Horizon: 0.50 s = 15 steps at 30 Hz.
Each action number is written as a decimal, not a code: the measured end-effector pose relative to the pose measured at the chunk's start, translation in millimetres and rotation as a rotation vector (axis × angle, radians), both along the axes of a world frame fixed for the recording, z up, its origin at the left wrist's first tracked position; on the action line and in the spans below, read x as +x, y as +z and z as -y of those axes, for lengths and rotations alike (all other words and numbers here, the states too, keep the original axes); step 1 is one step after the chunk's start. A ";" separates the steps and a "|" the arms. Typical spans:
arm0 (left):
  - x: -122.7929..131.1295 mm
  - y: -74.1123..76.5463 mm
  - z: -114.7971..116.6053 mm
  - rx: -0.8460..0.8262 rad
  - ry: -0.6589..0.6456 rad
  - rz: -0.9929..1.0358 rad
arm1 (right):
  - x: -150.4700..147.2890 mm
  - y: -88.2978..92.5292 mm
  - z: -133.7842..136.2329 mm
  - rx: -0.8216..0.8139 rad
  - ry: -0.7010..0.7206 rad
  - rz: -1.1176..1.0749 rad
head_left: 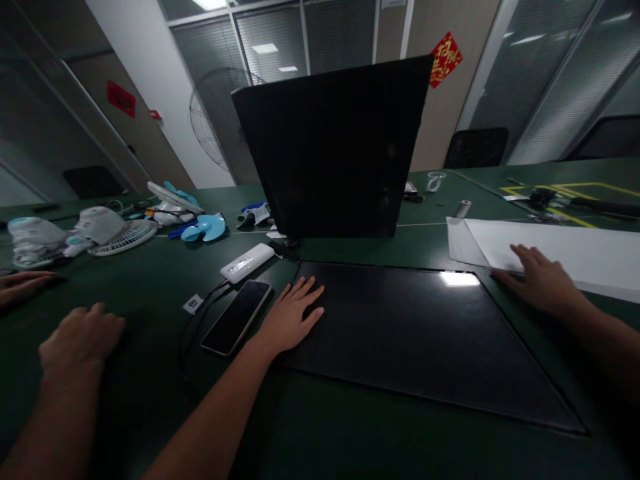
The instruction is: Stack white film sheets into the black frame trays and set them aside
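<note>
A flat glossy black panel (400,333), perhaps a screen, lies on the green table and mirrors a ceiling light near its far right corner. My left hand (295,313) rests flat with fingers spread on the panel's left end. At the panel's far right corner, my right hand (543,280) is open, its fingers over the edge of a white sheet or sleeve (560,250); whether it presses on it I cannot tell. A phone (237,319) with a dark screen lies left of my left hand, beside a white power bank (247,263) with a cable.
A large black screen (335,153) stands upright behind the panel. Another person's hand (80,337) is at left, with a further hand (25,287) at the edge. Fan parts (120,230) and a blue fan blade (205,228) lie back left. A small cylinder (463,209) stands behind the sheet.
</note>
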<state>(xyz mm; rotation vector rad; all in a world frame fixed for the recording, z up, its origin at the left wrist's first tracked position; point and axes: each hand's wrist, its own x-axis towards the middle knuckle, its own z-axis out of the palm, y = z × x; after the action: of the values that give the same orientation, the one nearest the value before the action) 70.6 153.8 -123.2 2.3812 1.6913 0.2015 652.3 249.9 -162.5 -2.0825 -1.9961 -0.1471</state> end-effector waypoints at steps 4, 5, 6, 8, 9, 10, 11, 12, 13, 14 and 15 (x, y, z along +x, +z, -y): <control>2.9 -0.8 -0.1 0.000 0.022 0.002 | 22.0 -16.6 -7.4 -0.167 -0.101 -0.021; 4.1 -1.1 0.1 0.000 0.029 0.000 | 21.6 -16.0 -6.5 -0.181 -0.120 -0.010; 5.5 -1.4 0.5 0.002 0.037 -0.003 | 19.8 -14.1 -4.5 -0.183 -0.143 0.009; 8.8 -1.9 1.8 0.014 0.052 -0.011 | 14.2 -8.5 1.1 -0.170 -0.177 0.070; 10.5 -2.2 2.8 0.023 0.059 -0.015 | 11.6 -5.9 4.0 -0.157 -0.184 0.107; 12.2 -2.6 3.9 0.032 0.067 -0.019 | 9.8 -3.9 6.7 -0.143 -0.185 0.141; 13.9 -2.9 5.0 0.038 0.076 -0.020 | 8.8 -2.7 8.7 -0.136 -0.178 0.166; 15.4 -3.3 6.0 0.042 0.085 -0.022 | 8.9 -2.2 10.1 -0.139 -0.166 0.177; 16.7 -3.7 6.8 0.045 0.094 -0.022 | 9.7 -2.3 10.7 -0.150 -0.147 0.178; 17.8 -3.9 7.5 0.046 0.102 -0.022 | 11.0 -2.7 10.8 -0.161 -0.131 0.172; 18.8 -3.9 7.9 0.047 0.110 -0.022 | 12.7 -3.1 10.7 -0.172 -0.119 0.164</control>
<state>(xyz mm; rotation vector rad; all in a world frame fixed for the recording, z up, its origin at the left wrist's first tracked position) 89.4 145.9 -127.1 2.3334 1.8499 0.2360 665.0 239.3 -165.6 -2.3688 -2.0412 -0.1791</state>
